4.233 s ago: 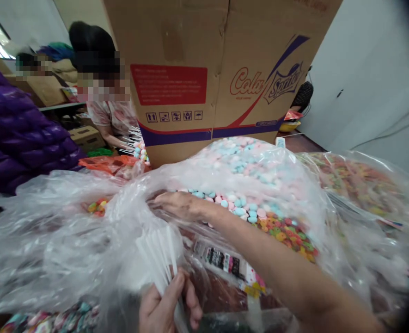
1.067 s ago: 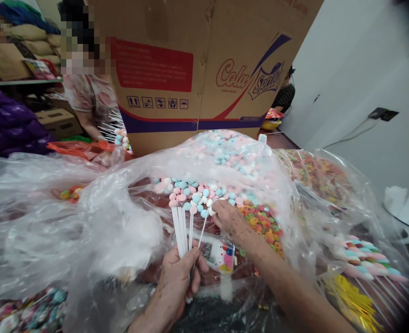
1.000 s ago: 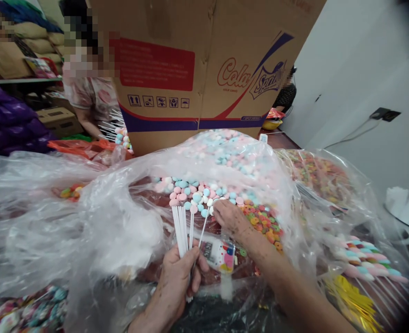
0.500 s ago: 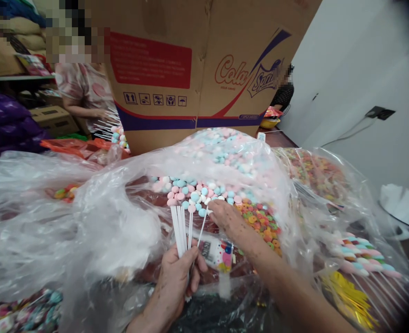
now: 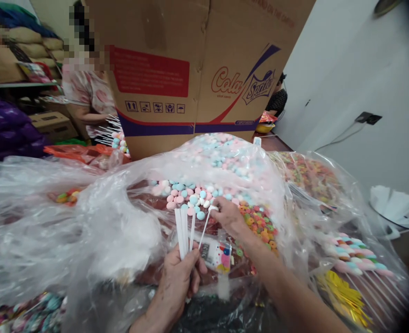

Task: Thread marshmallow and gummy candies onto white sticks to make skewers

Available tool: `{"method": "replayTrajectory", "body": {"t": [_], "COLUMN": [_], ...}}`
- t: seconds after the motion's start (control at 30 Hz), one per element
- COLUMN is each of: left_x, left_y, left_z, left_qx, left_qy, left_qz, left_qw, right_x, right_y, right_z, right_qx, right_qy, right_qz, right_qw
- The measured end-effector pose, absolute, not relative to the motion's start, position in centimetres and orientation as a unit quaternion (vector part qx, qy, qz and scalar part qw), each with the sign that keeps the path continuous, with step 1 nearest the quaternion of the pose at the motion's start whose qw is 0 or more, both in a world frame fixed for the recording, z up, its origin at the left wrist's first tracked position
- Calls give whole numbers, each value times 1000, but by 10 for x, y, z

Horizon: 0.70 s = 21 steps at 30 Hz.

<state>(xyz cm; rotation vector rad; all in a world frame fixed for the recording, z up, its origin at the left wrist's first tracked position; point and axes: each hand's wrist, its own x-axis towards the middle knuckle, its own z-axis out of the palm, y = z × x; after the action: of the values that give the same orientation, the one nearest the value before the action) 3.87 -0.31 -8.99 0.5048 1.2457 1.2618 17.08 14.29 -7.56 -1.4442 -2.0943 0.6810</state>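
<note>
Several thin white sticks (image 5: 182, 233) stand upright in my left hand (image 5: 178, 275), whose fingers are wrapped round their lower ends. One stick leans to the right, apart from the bundle. At its top, my right hand (image 5: 229, 216) pinches a small white candy (image 5: 212, 208) that touches the stick's tip; the fingers partly hide it. Just beyond the sticks lie loose pink, blue and white round candies (image 5: 181, 192), spilling from a large clear plastic bag (image 5: 135, 171). Colourful gummy rings (image 5: 259, 226) lie beside my right forearm.
A tall cardboard box (image 5: 162, 127) stands behind the candy. Finished candy skewers (image 5: 360, 254) and yellow twist ties (image 5: 344, 293) lie at right. A printed packet (image 5: 220, 254) sits between my arms. One person (image 5: 89, 92) stands at back left, another (image 5: 279, 99) at back right.
My right hand has shifted slightly right and turned, and the white candy at the stick's tip now shows. My left hand keeps its hold. The view has tilted a little.
</note>
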Motion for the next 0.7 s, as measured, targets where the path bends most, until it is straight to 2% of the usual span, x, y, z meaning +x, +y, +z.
{"method": "replayTrajectory", "body": {"t": [0.1, 0.2, 0.5, 0.7], "left_x": [40, 41, 44, 46], "left_y": [-2, -3, -4, -1], "left_z": [-89, -86, -88, -87], "left_qx": [243, 259, 269, 252], "left_qy": [545, 553, 557, 578], "left_qz": [530, 516, 525, 517], "left_qw": [603, 601, 585, 579], "right_x": [185, 189, 183, 186], "right_y": [142, 134, 125, 125], "right_z": [-65, -55, -53, -55], "right_qx": [-495, -423, -410, -408], "right_qy": [-585, -456, -397, -430], "right_qz": [497, 638, 680, 677], "right_qw": [406, 453, 460, 437]}}
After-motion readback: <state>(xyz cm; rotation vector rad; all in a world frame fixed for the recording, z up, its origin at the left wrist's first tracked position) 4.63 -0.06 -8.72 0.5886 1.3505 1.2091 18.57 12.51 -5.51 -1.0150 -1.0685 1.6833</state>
